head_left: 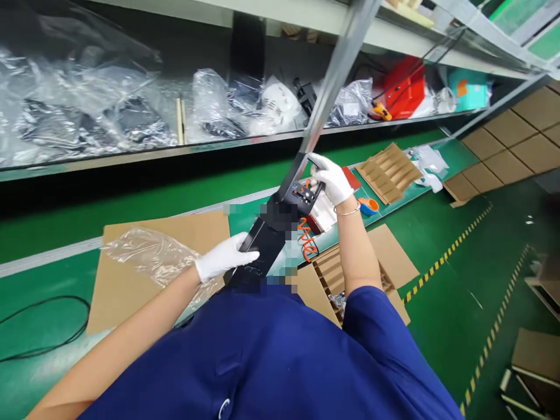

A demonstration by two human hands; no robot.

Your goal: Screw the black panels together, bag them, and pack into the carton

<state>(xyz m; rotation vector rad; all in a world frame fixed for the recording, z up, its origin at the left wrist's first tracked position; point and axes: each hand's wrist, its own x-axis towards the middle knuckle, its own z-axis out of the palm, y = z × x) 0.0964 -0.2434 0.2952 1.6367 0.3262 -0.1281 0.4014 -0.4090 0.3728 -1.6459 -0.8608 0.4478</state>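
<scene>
A long black device with a handle-like frame and small switches at its upper end is held slantwise in front of my body. My left hand, in a white glove, grips its lower part from the left side, thumb across the face. At the upper end my right hand, also gloved in white, has its fingers curled round the open frame. Part of the device is blurred by blocks. Behind it runs a coiled orange cord. Clear plastic film lies on flat cardboard to the left.
A metal post rises just beyond the device. The shelf holds bagged parts and a red bin. Rightward are a cardboard divider, an orange-and-blue tape roll and an open carton. A black cable lies left.
</scene>
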